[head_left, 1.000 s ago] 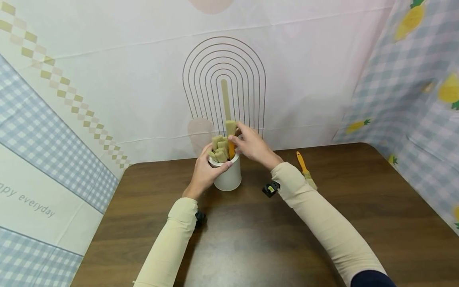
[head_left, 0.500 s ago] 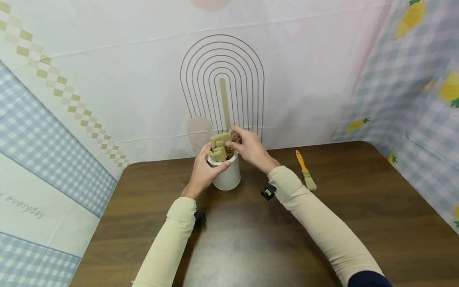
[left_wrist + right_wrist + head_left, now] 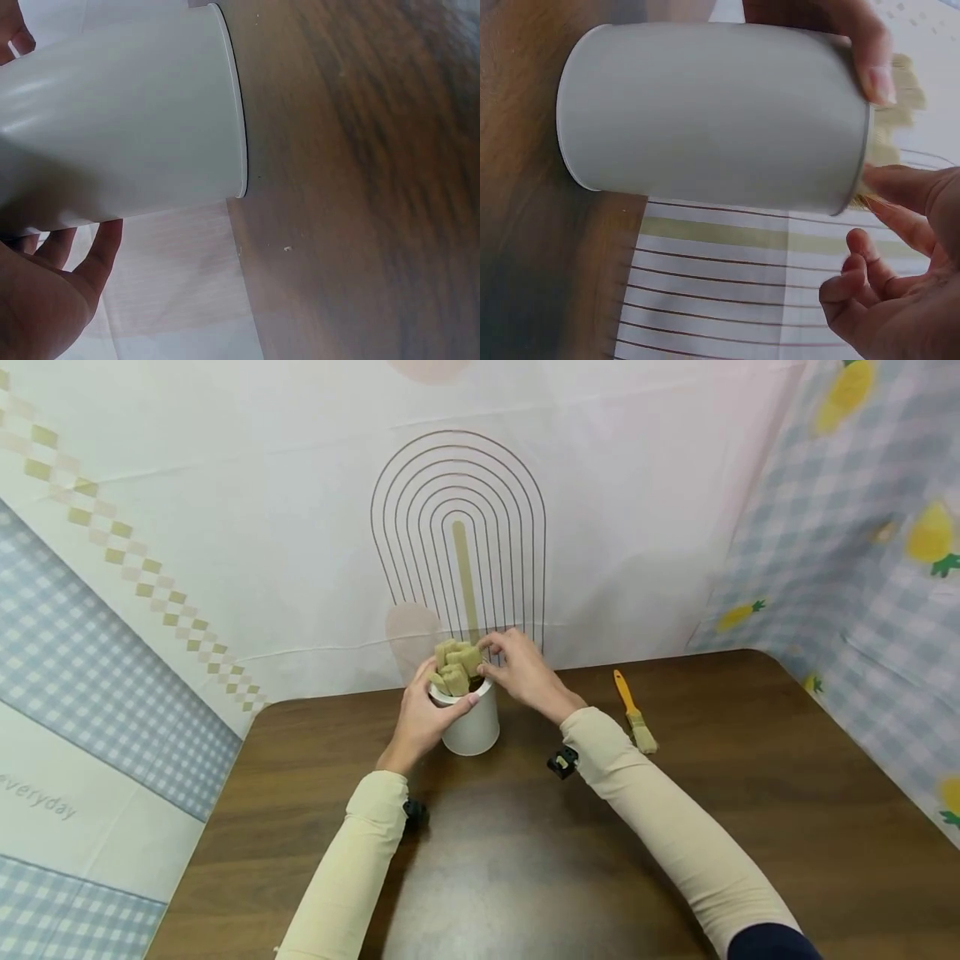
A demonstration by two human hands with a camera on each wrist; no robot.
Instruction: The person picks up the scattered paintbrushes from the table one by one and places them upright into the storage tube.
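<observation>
A white cylindrical holder (image 3: 472, 728) stands upright on the brown table, filled with several paintbrushes (image 3: 453, 678), their pale bristles up. My left hand (image 3: 418, 720) grips its left side near the rim; the left wrist view shows fingers (image 3: 103, 251) against the smooth wall. At the rim's right side, my right hand (image 3: 525, 675) pinches a paintbrush by its bristles between thumb and index finger. In the right wrist view, bristles (image 3: 901, 86) stick out past the rim, and the other fingers of my right hand (image 3: 900, 292) are bent loosely. The brush handles are hidden inside the holder.
Another paintbrush (image 3: 635, 714) with a yellow-orange handle lies on the table (image 3: 525, 860) to the right, bristles toward me. A patterned cloth backdrop (image 3: 615, 527) rises just behind the table's far edge.
The paintbrush in my right hand has gone down into the holder; its orange handle no longer shows. My right hand lowered slightly with it. My left hand keeps its grip on the holder.
</observation>
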